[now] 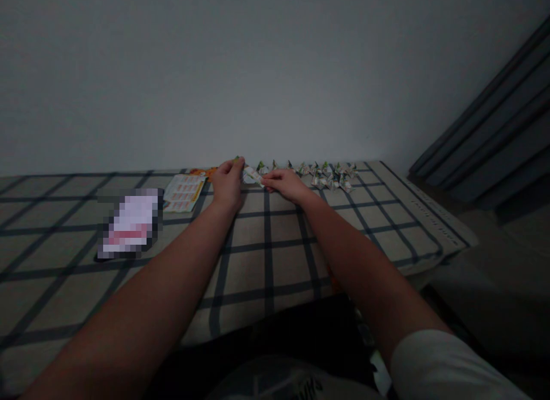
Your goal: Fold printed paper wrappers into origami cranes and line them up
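Both my arms reach far forward over a checked cloth near the wall. My left hand is closed in a pinch on the left end of a small folded piece of printed paper. My right hand pinches the same paper at its right end. Just right of my hands, several small folded paper figures stand in a row along the wall.
A printed sheet lies flat left of my left hand, with an orange scrap behind it. A blurred-out flat object lies further left. The cloth's right edge drops off beside a dark curtain.
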A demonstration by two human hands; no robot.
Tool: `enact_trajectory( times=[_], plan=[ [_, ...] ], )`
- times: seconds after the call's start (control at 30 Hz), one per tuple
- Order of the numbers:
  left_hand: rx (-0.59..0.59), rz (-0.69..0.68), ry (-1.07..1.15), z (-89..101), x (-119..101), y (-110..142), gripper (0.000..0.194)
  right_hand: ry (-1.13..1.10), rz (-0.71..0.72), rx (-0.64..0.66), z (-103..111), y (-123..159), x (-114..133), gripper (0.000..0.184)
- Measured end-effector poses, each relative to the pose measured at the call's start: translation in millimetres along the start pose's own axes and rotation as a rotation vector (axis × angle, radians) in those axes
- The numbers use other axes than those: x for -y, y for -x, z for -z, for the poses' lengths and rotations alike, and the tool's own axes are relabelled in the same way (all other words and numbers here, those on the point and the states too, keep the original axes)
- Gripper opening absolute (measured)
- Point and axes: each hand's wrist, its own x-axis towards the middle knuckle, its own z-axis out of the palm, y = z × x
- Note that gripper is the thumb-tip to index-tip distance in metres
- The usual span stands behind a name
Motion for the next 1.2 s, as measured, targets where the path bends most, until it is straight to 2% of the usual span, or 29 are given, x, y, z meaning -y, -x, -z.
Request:
enact_trajectory(
  times=[0.27, 0.37, 0.57, 0.73, 0.87, 1.03, 1.2],
  plan=[
    [-0.057, -0.009, 0.073, 2.1, 7.1, -6.9, 0.044, -0.033, 0.03, 0.044, 1.0, -4.8, -8.1, 0.008],
    [0.015, 0.036, 0.134, 0.7, 8.3, -6.4, 0.047, -0.058, 0.036, 0.039, 4.1, -7.1, -11.9, 0.009],
    [0.197, 0.165, 0.11, -2.8, 5.9, 0.6, 0.045, -0.147, 0.055, -0.066, 6.4, -10.6, -19.0, 0.01],
    [0.204, 0.15, 0.073, -1.7, 5.7, 0.4, 0.044, -0.204, 0.024, -0.016, 4.1, -10.7, -18.7, 0.01],
    [0.272, 0.141, 0.003, -1.4, 3.9, 4.4, 0.045, -0.189, 0.091, -0.015, 4.6, -9.1, -16.7, 0.019],
    [0.305, 0.136, -0.065, -2.1, 3.7, 9.2, 0.045, -0.032, 0.154, -0.119, 8.1, -8.9, -18.1, 0.024],
    [0.308, 0.181, 0.001, -2.1, 6.5, 7.7, 0.044, -0.047, 0.165, -0.189, 7.7, -10.2, -19.6, 0.027]
  ],
)
